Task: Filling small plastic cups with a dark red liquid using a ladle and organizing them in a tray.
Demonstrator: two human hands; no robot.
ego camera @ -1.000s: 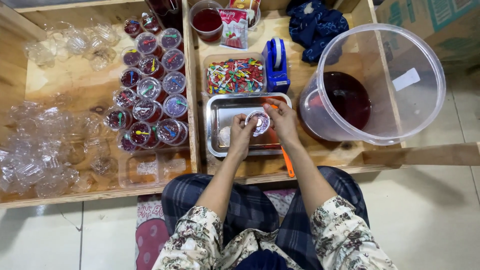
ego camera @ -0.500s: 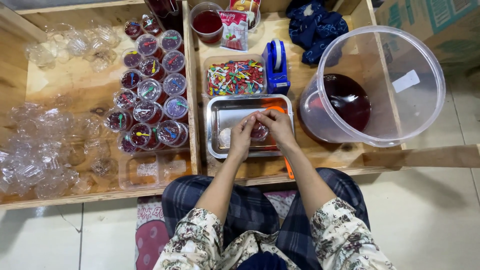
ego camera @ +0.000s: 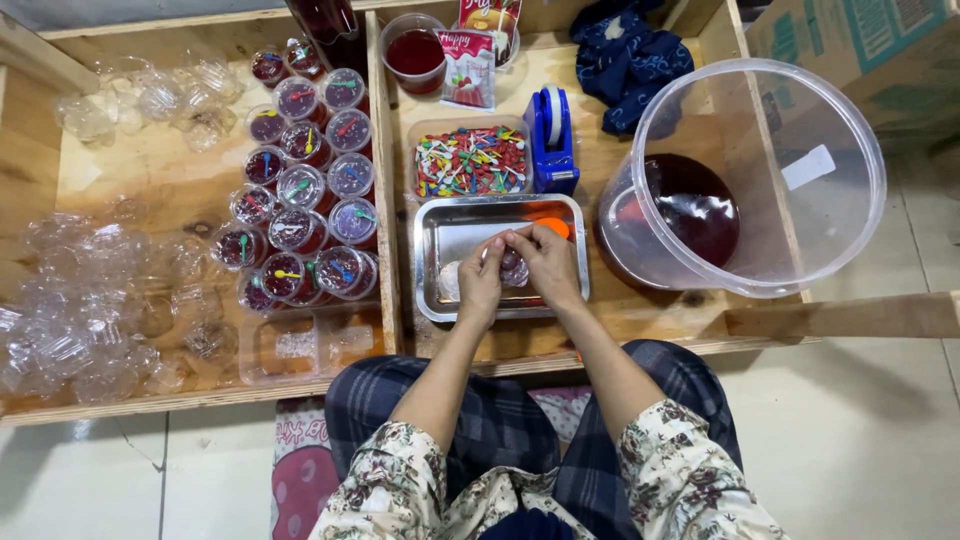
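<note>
Cup (ego camera: 513, 266) of dark jelly sits pinched between the left hand (ego camera: 483, 280) and right hand (ego camera: 545, 262) over the steel tray (ego camera: 455, 222), with filled cups (ego camera: 305, 215) left and a big tub (ego camera: 760, 170) right.

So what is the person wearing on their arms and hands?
Nothing on the hands: the left hand and right hand are bare, with no gloves. No rings or watch show. The forearms are bare too. Short, loose sleeves end near the elbows, cream with a small flower pattern.

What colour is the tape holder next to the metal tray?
The tape holder is blue, seen clearly in the head view, just above the metal tray.
</note>
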